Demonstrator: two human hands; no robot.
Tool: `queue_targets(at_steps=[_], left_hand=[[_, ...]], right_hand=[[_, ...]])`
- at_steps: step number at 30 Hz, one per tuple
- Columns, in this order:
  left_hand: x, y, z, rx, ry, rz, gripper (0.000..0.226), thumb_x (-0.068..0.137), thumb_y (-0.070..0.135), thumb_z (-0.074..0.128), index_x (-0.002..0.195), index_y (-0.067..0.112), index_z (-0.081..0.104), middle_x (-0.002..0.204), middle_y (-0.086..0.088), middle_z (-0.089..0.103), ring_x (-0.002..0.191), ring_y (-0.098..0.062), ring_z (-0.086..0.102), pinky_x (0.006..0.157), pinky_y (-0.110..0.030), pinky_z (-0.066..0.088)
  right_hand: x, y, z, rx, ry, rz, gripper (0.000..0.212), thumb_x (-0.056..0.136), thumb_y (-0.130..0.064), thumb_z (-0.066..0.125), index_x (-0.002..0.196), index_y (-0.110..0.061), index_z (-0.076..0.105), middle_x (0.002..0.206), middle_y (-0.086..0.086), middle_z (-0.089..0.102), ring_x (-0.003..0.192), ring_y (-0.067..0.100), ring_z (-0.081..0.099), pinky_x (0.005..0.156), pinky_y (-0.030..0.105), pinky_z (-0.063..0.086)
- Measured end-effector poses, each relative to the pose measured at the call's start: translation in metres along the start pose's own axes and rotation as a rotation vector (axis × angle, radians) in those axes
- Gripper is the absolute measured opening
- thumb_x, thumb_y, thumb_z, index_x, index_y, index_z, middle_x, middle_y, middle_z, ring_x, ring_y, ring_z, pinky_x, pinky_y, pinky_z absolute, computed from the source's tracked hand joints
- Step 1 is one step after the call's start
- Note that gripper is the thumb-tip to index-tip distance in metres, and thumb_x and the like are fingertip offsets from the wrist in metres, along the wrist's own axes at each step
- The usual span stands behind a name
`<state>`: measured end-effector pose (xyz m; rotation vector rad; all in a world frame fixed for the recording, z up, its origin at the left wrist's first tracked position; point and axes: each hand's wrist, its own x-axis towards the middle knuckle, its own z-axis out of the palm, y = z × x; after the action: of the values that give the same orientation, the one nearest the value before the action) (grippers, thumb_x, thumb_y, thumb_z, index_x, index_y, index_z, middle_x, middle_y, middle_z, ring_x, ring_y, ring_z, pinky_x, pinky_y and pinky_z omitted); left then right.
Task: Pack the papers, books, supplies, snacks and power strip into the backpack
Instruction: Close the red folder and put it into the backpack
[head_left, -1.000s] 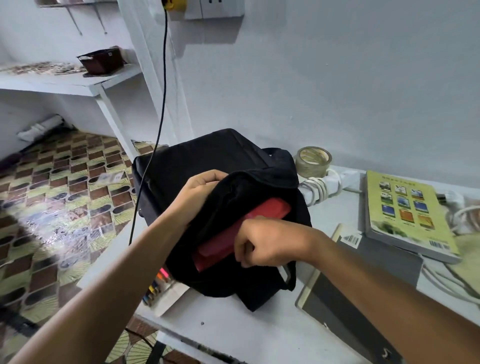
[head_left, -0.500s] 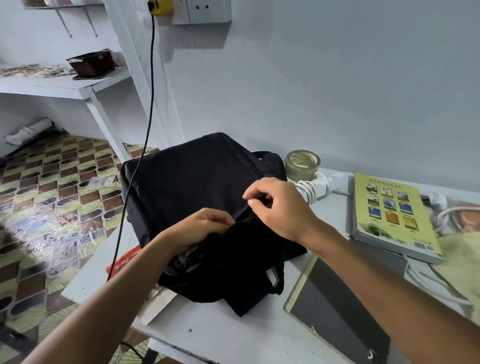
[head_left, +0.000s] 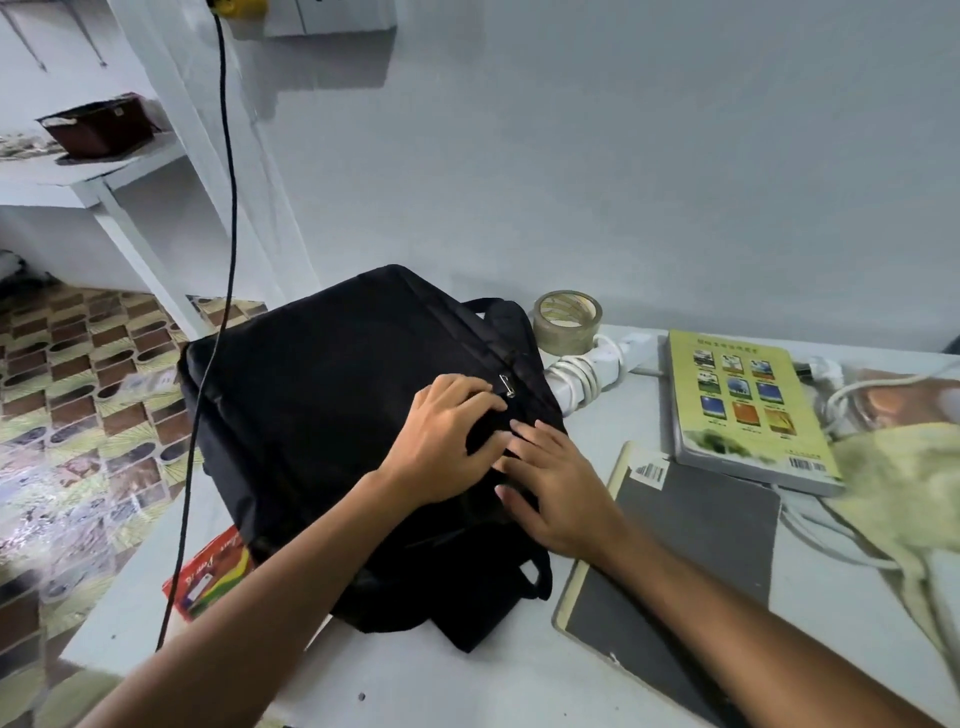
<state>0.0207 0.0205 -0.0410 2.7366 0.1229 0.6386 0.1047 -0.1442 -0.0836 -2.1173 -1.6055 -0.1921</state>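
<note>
The black backpack (head_left: 332, 415) lies flat on the white table (head_left: 395, 686), and its metal zipper pull (head_left: 505, 385) shows near the top edge. My left hand (head_left: 441, 447) rests on the backpack just left of the pull, its fingers and thumb curled round a fold of fabric. Next to it my right hand (head_left: 558, 493) lies on the backpack with fingers straight and spread. A white power strip (head_left: 587, 374) with a coiled cord and a tape roll (head_left: 567, 319) sit behind the backpack. To the right are a green book (head_left: 748, 410) and a dark grey notebook (head_left: 680, 566).
A red packet (head_left: 208, 577) sticks out from under the backpack's left side. A black cable (head_left: 228, 208) hangs from the wall socket across the table's left edge. A yellow-green cloth (head_left: 898, 499) and white cords lie at the far right. The tiled floor lies to the left.
One second ago my right hand was pushing a red item into the open backpack. The opening has since been closed, the red item is hidden, and both hands now lie on the backpack.
</note>
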Motion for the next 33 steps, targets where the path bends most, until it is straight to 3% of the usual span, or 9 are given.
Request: queue_targets(at_steps=[5,11,18,22,25,28,31,33], left_hand=[[-0.008,-0.008,0.029,-0.004,-0.132,-0.058,0.048,0.09,0.05,0.044,0.12,0.017,0.062,0.132,-0.005,0.054,0.127,-0.025,0.046,0.105,-0.055,0.036],[-0.006,-0.009,0.034,-0.007,-0.13,-0.073,0.049,0.093,0.049,0.037,0.122,0.017,0.06,0.136,-0.006,0.053,0.13,-0.024,0.044,0.112,-0.05,0.028],[-0.008,-0.009,0.034,0.027,-0.15,-0.082,0.049,0.095,0.048,0.037,0.122,0.015,0.061,0.135,-0.007,0.054,0.128,-0.025,0.046,0.108,-0.053,0.034],[-0.007,-0.008,0.033,0.036,-0.179,-0.102,0.061,0.096,0.058,0.028,0.122,0.015,0.062,0.135,-0.008,0.056,0.128,-0.027,0.048,0.11,-0.05,0.033],[0.001,-0.001,0.029,0.025,-0.16,-0.162,0.05,0.091,0.053,0.037,0.107,0.015,0.065,0.121,-0.004,0.065,0.119,-0.024,0.054,0.098,-0.037,0.041],[0.021,0.013,0.026,-0.003,-0.081,-0.293,0.021,0.085,0.037,0.056,0.088,0.016,0.059,0.096,0.002,0.065,0.095,-0.02,0.059,0.079,-0.03,0.041],[0.036,0.037,0.033,0.002,0.076,-0.305,0.015,0.077,0.011,0.071,0.085,0.011,0.059,0.098,-0.002,0.06,0.091,-0.024,0.056,0.08,-0.033,0.043],[0.046,0.06,0.041,0.031,0.147,-0.17,0.011,0.077,0.013,0.067,0.085,0.011,0.061,0.099,-0.004,0.061,0.091,-0.024,0.054,0.08,-0.032,0.043]], right_hand=[[-0.001,-0.001,0.003,0.039,0.036,0.057,0.033,0.088,-0.03,0.052,0.105,-0.009,0.071,0.122,0.006,0.065,0.127,0.022,0.05,0.114,0.034,0.026],[0.0,0.0,0.004,0.073,0.109,0.067,0.028,0.085,-0.025,0.053,0.095,-0.007,0.072,0.108,0.009,0.069,0.118,0.022,0.056,0.11,0.034,0.033],[0.0,0.0,0.007,0.109,0.2,-0.002,0.015,0.082,-0.016,0.058,0.081,-0.006,0.07,0.091,0.008,0.068,0.1,0.024,0.06,0.101,0.037,0.041],[0.0,0.007,0.002,0.252,0.118,0.021,0.016,0.083,-0.021,0.057,0.079,-0.01,0.069,0.089,0.004,0.068,0.097,0.021,0.061,0.104,0.038,0.037],[-0.005,0.012,-0.017,0.515,0.004,0.068,0.012,0.083,-0.015,0.06,0.084,-0.008,0.071,0.094,0.003,0.071,0.102,0.015,0.062,0.108,0.027,0.032],[-0.012,0.026,-0.05,0.647,-0.011,0.174,0.014,0.085,-0.011,0.061,0.091,-0.008,0.073,0.094,0.004,0.073,0.09,0.011,0.065,0.088,0.024,0.048],[-0.022,0.059,-0.082,0.438,0.182,0.187,0.015,0.084,-0.011,0.06,0.09,-0.007,0.073,0.089,0.003,0.073,0.082,0.013,0.065,0.077,0.033,0.052],[-0.031,0.089,-0.102,0.254,0.222,0.315,0.018,0.084,-0.013,0.06,0.098,-0.008,0.072,0.098,0.004,0.072,0.094,0.019,0.063,0.084,0.035,0.051]])
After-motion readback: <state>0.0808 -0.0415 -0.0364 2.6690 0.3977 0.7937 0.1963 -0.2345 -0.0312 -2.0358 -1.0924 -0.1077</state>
